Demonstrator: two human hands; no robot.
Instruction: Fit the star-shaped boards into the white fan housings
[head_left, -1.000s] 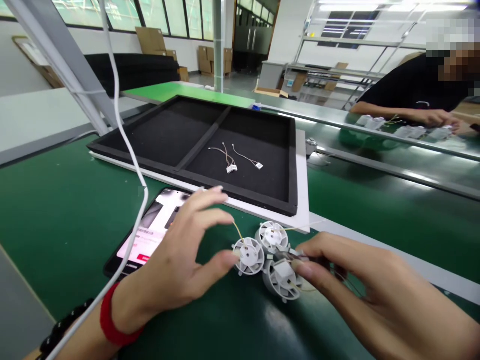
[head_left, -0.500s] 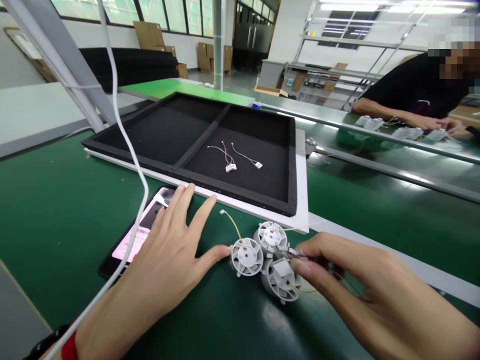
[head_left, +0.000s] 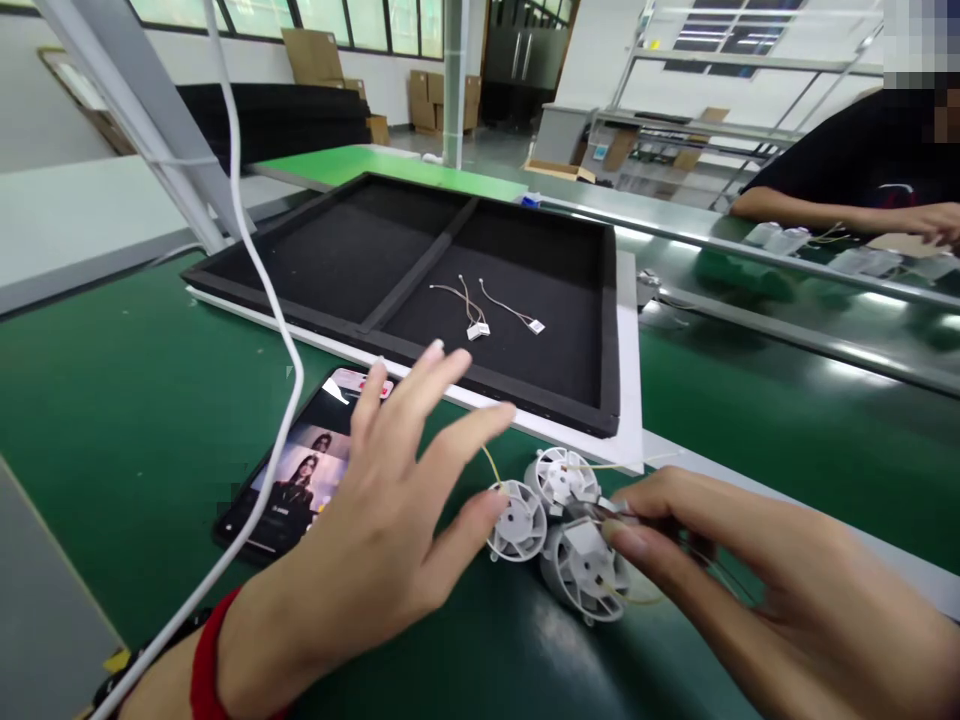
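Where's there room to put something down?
The shiny green tabletop looks mostly bare left of the curvy white cable and right of the black divided tray. So does the tray's left section; white wired connectors lie in its right. It's crowded where three round white spoked parts sit between left hand and right hand.

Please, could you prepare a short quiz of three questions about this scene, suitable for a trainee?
1. How many white fan-like parts stand on the green table?
2. True or false: the phone's screen is dark.
3. Which hand pinches a small part beside them: a) left, b) right, c) both?

Key:
1. Three.
2. False; the phone has a lit screen.
3. b; the right hand has it between thumb and fingers.
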